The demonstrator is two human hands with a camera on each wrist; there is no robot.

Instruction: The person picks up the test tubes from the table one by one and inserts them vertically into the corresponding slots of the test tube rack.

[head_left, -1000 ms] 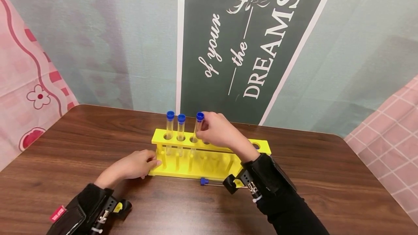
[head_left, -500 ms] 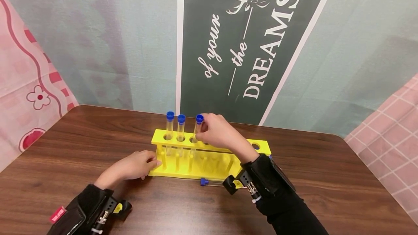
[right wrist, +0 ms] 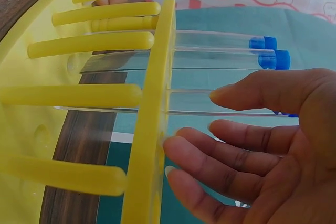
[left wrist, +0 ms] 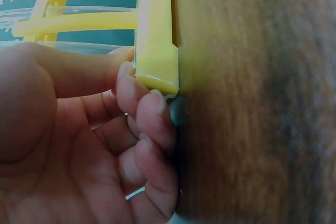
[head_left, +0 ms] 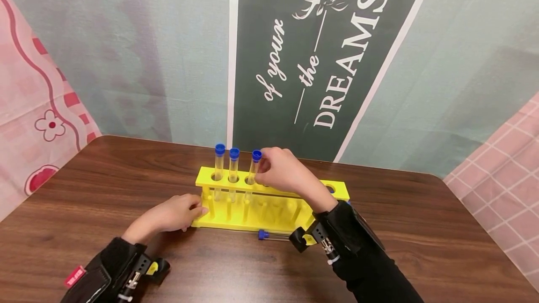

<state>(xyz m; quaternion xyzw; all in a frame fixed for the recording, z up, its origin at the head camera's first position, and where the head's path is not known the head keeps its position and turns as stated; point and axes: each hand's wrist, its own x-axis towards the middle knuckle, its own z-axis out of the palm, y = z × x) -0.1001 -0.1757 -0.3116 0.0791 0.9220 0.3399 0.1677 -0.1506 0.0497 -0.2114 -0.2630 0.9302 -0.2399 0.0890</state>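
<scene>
A yellow test tube rack stands on the table, with two blue-capped tubes upright near its left end. My right hand pinches a third tube, which sits in a hole and leans slightly right at the top. In the right wrist view, the thumb of my right hand lies against the clear tube, its other fingers curving alongside. My left hand grips the rack's left base corner; in the left wrist view, thumb and fingertips of that hand meet at the yellow corner.
A blue-capped tube lies on the brown wooden table along the rack's front edge, partly hidden by the right wrist mount. Behind the table hangs a printed curtain. More blue shows behind the rack's right end.
The third tube has moved slightly down in its hole, and my right hand has lowered with it. My left hand stays on the rack corner.
</scene>
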